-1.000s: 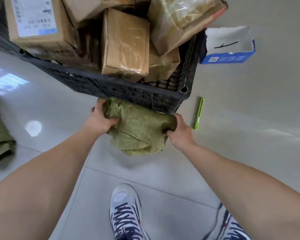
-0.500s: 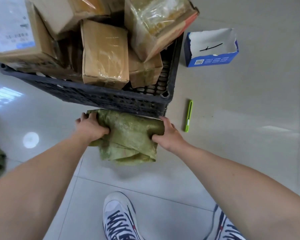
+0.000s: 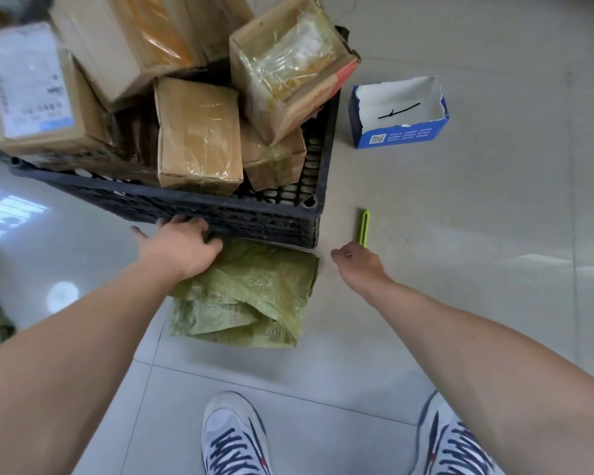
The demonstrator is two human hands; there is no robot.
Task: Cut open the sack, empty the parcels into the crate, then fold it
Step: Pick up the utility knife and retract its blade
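The sack (image 3: pixel 251 296) lies folded on the floor (image 3: pixel 460 303) at the centre of the frame, its upper edge tucked against the base of the black crate (image 3: pixel 254 214). The left hand (image 3: pixel 182 245) rests on its upper left corner, fingers spread flat and reaching the crate wall — pressing, not gripping. The right hand (image 3: pixel 357 262) hangs loosely curled to the right of the sack, holding nothing, just below a green cutter (image 3: pixel 364 228). Taped cardboard parcels (image 3: pixel 196 138) pile above the crate rim. At upper right sits a torn blue box (image 3: pixel 400 113); two sneakers (image 3: pixel 235 437) show along the bottom edge.
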